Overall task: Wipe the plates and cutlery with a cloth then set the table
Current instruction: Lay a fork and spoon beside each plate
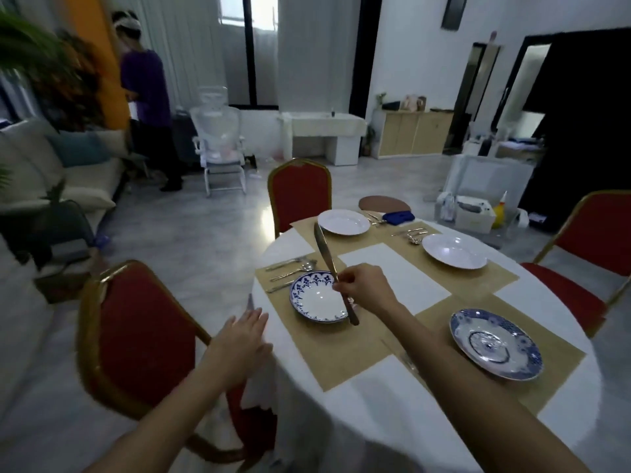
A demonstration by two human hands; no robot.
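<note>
My right hand [363, 285] grips a table knife [324, 250] at its middle, blade pointing up and away, handle end over the rim of a blue-patterned bowl [316, 298]. My left hand [244, 339] lies flat with straight fingers at the table's left edge. A fork and spoons [290, 269] lie left of that bowl. A blue-and-white plate [496, 343] sits at the near right. Two white plates [343, 221] [454, 250] stand at the far places, with cutlery [411, 233] between them. A blue cloth [398, 217] lies at the far edge.
The round table [392, 421] has a white cloth and tan placemats [345, 349]. Red chairs stand at the near left [136, 336], far side [300, 192] and right [594, 233]. A person [150, 97] stands by a sofa at the back left. A clear storage bin [478, 199] sits on the floor.
</note>
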